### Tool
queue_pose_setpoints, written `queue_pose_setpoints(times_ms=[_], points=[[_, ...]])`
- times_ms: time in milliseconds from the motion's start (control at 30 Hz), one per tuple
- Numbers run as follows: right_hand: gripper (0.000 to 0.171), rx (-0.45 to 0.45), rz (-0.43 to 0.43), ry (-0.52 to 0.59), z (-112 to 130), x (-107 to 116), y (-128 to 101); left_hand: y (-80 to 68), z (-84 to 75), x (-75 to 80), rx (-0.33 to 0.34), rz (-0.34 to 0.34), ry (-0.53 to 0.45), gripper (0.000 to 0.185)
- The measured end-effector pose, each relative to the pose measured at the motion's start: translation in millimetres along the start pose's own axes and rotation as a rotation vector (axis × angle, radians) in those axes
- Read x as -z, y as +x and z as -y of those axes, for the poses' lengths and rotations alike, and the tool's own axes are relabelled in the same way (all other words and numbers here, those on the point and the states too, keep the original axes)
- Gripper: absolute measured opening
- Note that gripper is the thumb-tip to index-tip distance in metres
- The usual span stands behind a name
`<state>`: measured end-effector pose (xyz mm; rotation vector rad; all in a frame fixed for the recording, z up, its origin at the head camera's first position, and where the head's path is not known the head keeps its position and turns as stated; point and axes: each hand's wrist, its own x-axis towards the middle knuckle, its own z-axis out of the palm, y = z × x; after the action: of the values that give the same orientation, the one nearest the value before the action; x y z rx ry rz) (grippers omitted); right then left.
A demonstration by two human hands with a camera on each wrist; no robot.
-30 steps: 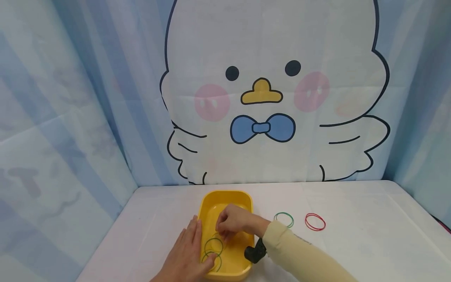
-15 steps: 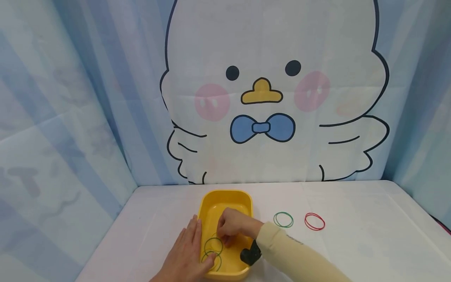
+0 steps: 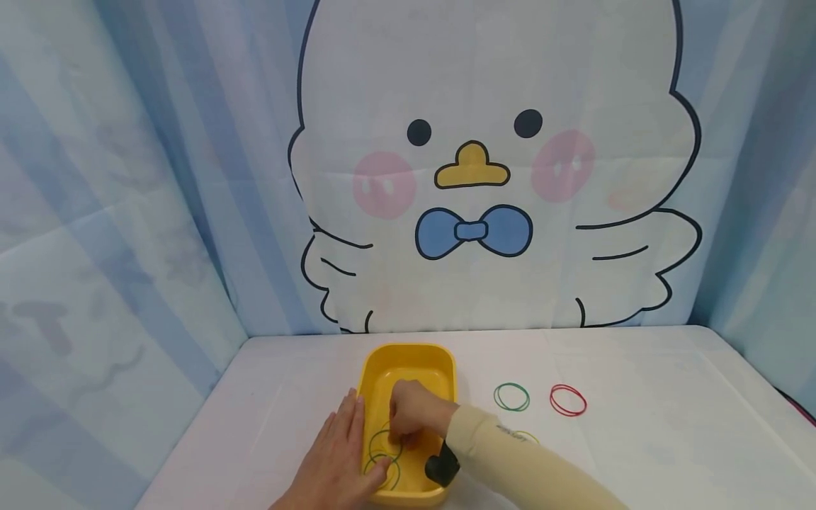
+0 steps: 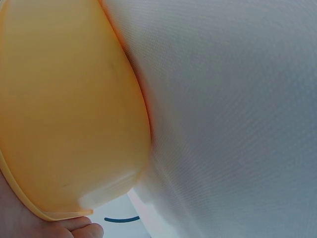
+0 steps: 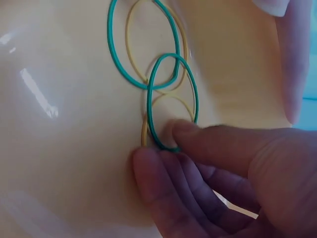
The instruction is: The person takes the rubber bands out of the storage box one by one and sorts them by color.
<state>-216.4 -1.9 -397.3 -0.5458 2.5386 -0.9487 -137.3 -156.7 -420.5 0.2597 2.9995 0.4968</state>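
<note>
A yellow tray [image 3: 408,358] sits on the white desk [image 3: 637,453] at about 6 o'clock in the head view, its long side running toward 12. The right hand [image 3: 414,411] reaches into it from 4 o'clock, fingers curled down onto the tray floor. In the right wrist view, the thumb and fingertips [image 5: 163,163] pinch the near end of a green rubber band [image 5: 172,101] that lies flat in the tray. That band overlaps a second green rubber band [image 5: 143,44] toward 11 o'clock, and yellow rubber bands [image 5: 171,96] lie under both, hard to count against the yellow floor.

The left hand [image 3: 334,460] lies flat with straight fingers along the tray's outer wall at 9 o'clock, its thumb hooked over the rim; it holds nothing.

On the bare desk at 3 o'clock of the tray lie another green band [image 3: 512,397] and, further along, a red band [image 3: 568,400], well apart from each other. A yellow band [image 3: 528,436] peeks out beside the cream sleeve [image 3: 510,460].
</note>
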Motion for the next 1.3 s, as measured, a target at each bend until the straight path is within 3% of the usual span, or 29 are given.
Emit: queue_pose_setpoints(times_ms=[300,633,733,1033,1300], points=[[0.016,0.042,-0.027,-0.11,0,-2,-1,0.6,-1.0,-0.8,0.017,0.022,-0.011,0.093],[0.02,0.044,0.026,-0.202,-1,-4,1,0.7,-1.2,-1.4,0.018,0.016,-0.004,0.093],[0.022,0.055,0.039,-0.177,-2,-1,0,1.2,-1.6,-1.1,0.017,0.016,0.0,0.094],[0.015,0.059,0.088,0.033,-9,6,-2,0.2,-1.5,0.2,0.013,0.013,0.006,0.095],[0.013,0.067,0.092,0.122,-10,8,0,0.3,-1.1,0.7,0.0,-0.002,0.022,0.094]])
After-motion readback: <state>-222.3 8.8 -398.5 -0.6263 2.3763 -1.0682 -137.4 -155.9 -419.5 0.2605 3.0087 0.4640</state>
